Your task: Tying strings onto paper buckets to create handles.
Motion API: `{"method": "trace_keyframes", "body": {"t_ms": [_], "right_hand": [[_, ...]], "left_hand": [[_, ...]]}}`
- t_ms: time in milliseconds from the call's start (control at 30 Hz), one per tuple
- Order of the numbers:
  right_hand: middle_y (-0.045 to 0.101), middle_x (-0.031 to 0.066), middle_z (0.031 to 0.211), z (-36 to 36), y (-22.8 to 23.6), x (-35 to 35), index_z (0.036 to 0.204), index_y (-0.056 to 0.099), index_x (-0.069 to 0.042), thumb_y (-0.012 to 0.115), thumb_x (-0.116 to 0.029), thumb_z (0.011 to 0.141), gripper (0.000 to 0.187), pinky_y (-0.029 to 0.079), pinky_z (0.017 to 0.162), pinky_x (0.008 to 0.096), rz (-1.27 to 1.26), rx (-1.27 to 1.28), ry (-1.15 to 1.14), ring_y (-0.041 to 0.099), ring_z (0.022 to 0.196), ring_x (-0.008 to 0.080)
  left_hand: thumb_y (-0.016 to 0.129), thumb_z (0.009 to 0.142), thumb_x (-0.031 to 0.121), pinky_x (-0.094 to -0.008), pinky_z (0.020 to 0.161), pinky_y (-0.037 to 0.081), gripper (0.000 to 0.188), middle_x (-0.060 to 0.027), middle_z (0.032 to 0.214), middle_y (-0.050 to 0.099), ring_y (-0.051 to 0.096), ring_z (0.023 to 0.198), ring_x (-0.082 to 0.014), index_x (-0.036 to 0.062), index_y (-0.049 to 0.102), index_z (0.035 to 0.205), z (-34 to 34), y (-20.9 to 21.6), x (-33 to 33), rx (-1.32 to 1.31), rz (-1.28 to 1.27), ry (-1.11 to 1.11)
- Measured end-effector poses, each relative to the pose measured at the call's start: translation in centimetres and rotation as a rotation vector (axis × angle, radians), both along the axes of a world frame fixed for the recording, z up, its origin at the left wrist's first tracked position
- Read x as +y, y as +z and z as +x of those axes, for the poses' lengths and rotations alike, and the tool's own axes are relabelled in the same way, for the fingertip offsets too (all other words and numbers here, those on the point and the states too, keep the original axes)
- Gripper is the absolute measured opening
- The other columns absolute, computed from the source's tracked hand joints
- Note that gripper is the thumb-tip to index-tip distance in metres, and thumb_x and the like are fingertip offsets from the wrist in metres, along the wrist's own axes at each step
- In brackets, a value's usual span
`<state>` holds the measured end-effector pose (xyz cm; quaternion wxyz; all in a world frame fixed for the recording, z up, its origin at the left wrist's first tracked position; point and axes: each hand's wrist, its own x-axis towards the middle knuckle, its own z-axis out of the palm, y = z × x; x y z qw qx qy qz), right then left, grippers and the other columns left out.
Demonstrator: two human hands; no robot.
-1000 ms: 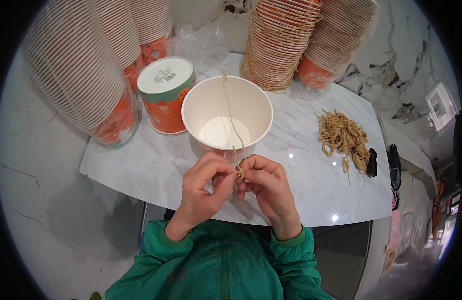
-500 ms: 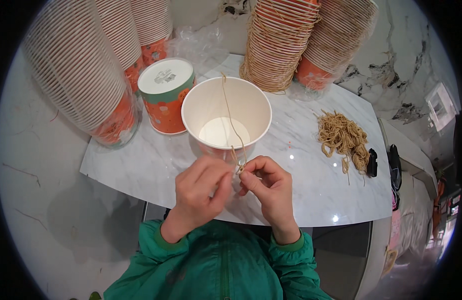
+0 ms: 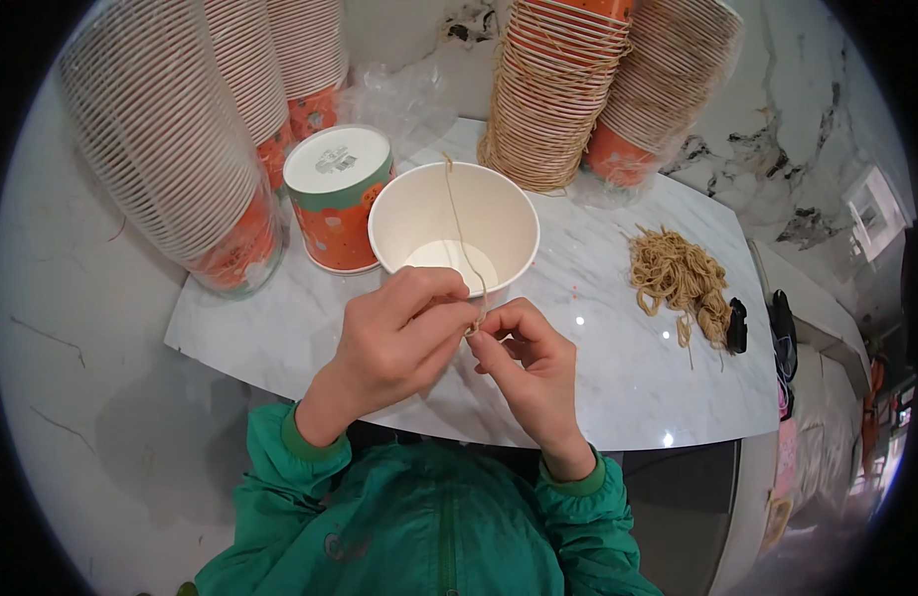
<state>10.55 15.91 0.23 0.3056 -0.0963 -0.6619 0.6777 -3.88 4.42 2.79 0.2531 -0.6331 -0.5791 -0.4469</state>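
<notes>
A large white-lined paper tub point(image 3: 394, 223) stands upright with its mouth toward me. Tan twine point(image 3: 463, 233) runs from its far rim across the opening to the near rim, where it forms a small loop or knot. My right hand point(image 3: 529, 363) pinches the twine there between thumb and forefinger. Beside it, my left hand point(image 3: 394, 343) is closed, its thumb and fingertips at the same knot by the near rim. Both hands sit just in front of the tub and hide part of its near side.
Left of the tub, an orange and green tub point(image 3: 335, 223) stands upside down. Tall wrapped tub stacks point(image 3: 166, 139) rise at the left. Twine-wrapped tubs point(image 3: 553, 94) are stacked behind. A heap of twine point(image 3: 681, 273) and a small black object point(image 3: 738, 326) lie at the table's right.
My left hand has moved up and inward, its fingers closing at the knot. My right hand keeps its pinch. The view has shifted slightly.
</notes>
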Motion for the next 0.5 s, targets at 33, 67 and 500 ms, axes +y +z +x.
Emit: {"method": "trace_keyframes", "body": {"t_ms": [33, 67, 500], "right_hand": [[0.065, 0.0018, 0.098, 0.0, 0.1, -0.1, 0.102, 0.067, 0.0, 0.071, -0.001, 0.094, 0.009, 0.049, 0.068, 0.0216, 0.001, 0.0, -0.001, 0.061, 0.083, 0.0072], [0.064, 0.0023, 0.097, 0.0, 0.4, -0.2, 0.102, 0.067, 0.0, 0.071, -0.001, 0.094, 0.009, 0.049, 0.068, 0.0216, 0.031, 0.0, -0.012, 0.061, 0.083, 0.0078], [0.068, 0.0145, 0.113, -0.9, 1.9, 0.1, 0.098, 0.068, -0.001, 0.077, 0.009, 0.08, 0.023, 0.057, 0.068, 0.0326, 0.801, 0.223, -0.28, 0.071, 0.088, 0.0263]], "left_hand": [[0.078, 0.069, -0.004, -0.0318, 0.059, 0.055, 0.027, -0.0058, 0.099, 0.066, 0.067, 0.074, -0.0193, 0.0038, 0.073, 0.095, -0.1, -0.2, 0.0, 0.0, 0.001, -0.001], [0.077, 0.071, -0.006, -0.0313, 0.058, 0.054, 0.027, -0.0063, 0.098, 0.066, 0.067, 0.073, -0.0194, 0.0035, 0.072, 0.096, -0.1, -0.4, 0.0, -0.082, -0.009, -0.071], [0.067, 0.08, -0.014, -0.0226, 0.056, 0.043, 0.024, -0.0064, 0.096, 0.065, 0.059, 0.07, -0.0094, 0.0005, 0.069, 0.099, -0.8, 0.5, -1.4, -0.435, -0.213, -0.275]]}}
